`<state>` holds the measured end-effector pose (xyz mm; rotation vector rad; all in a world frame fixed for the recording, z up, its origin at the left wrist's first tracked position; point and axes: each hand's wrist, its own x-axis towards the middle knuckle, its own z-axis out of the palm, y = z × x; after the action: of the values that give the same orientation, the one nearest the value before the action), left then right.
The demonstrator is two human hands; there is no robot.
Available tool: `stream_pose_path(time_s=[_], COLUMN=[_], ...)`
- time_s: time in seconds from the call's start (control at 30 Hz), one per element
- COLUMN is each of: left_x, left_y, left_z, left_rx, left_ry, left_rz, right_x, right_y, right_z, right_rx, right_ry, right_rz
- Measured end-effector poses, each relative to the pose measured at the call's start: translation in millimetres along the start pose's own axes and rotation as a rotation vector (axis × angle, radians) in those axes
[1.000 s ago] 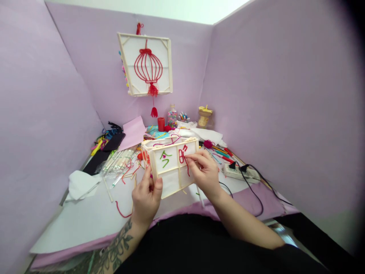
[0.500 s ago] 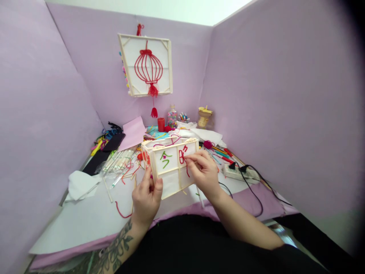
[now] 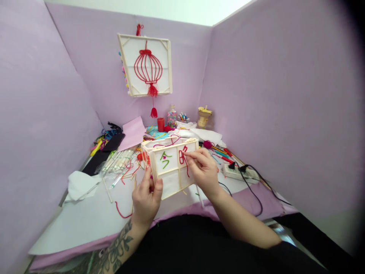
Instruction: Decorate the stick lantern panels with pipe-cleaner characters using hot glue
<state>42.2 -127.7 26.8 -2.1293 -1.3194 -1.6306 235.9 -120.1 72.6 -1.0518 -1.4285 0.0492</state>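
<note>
My left hand (image 3: 146, 196) grips the lower left corner of a white paper lantern box (image 3: 170, 184) framed with pale wooden sticks, thumb on the front face. A green yarn character (image 3: 165, 160) sits in the upper left panel. In the upper right panel is a partly shaped red yarn character (image 3: 181, 155). Closed in a pinch at that panel, my right hand (image 3: 203, 171) holds red yarn (image 3: 187, 170), whose loose end hangs down below the fingertips. The fingertips cover part of the character. Thin dark red yarn lies across the box's open top.
A finished lantern (image 3: 148, 62) hangs on the back wall. Bundled sticks in clear wrap (image 3: 118, 161) lie left, beside crumpled white paper (image 3: 82, 185). A power strip (image 3: 241, 174) with black cords is at right. Behind stand a red cup (image 3: 161, 124) and a bead jar (image 3: 172, 118).
The red yarn strokes in the upper right panel have shifted slightly near my right fingertips. My left hand and the box have barely moved.
</note>
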Motion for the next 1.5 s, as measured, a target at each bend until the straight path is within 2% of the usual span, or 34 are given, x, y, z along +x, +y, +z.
stream_pose_path(time_s=[0.13,0.3,0.53,0.7,0.9,0.97,1.5], left_x=[-1.5,-2.4,-2.1,-1.3,-1.2,-1.2,-2.3], left_y=[-1.4,-2.0,-0.9,-0.6,-1.4,-1.3,-1.6], left_z=[0.7,0.4,-0.6,-1.1,-0.3,-0.3,-1.0], left_rx=[0.008,0.008,0.006,0.0,-0.008,-0.006,-0.007], left_ry=[0.003,-0.016,-0.021,-0.016,-0.011,-0.012,-0.024], left_rz=[-0.015,-0.057,-0.082,-0.066,-0.068,-0.07,-0.082], right_x=[-4.4,-22.9,-42.0,-36.0,-17.0,-11.2,3.8], right_y=[-1.8,2.8,8.2,5.7,9.1,13.0,30.3], right_z=[-8.6,-16.0,-7.4,-6.7,-18.9,-20.5,-14.8], right_rx=[-0.008,-0.096,-0.225,-0.245,-0.317,-0.334,-0.302], right_ry=[0.032,-0.02,-0.035,-0.031,-0.051,-0.064,-0.016], right_rz=[0.02,0.033,-0.074,-0.062,-0.282,-0.308,-0.259])
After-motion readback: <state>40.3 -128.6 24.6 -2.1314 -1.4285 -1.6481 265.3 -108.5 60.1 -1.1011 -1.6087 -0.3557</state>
